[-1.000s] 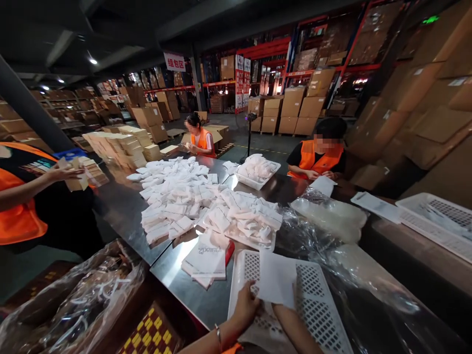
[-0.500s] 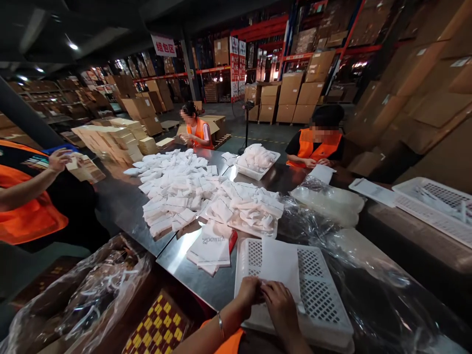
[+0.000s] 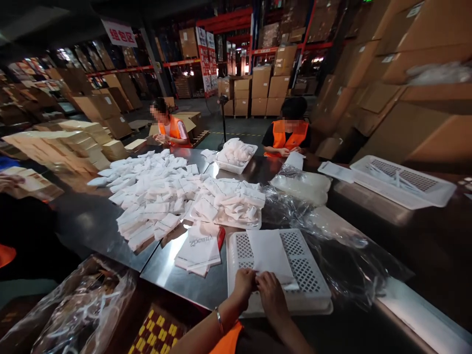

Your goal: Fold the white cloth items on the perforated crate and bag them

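A white paper bag [image 3: 271, 254] lies on an upturned white perforated plastic basket [image 3: 309, 280] at the near edge of the steel table [image 3: 173, 275]. My left hand [image 3: 244, 283] and my right hand [image 3: 270, 291] meet at the bag's near edge, fingers closed and pinching it. A bracelet sits on my left wrist. To the left of the basket lies a small stack of flat printed white bags [image 3: 199, 250].
Heaps of folded white packets [image 3: 165, 196] cover the table's middle. Clear plastic wrap [image 3: 332, 246] spreads to the right. Two people in orange vests sit at the far end, another person at the left edge. White trays [image 3: 405, 182], cardboard boxes and racks surround.
My right hand came up from beside the basket to join the left at the bag's near edge. The view swung right and down, so the table contents shifted left in the picture.
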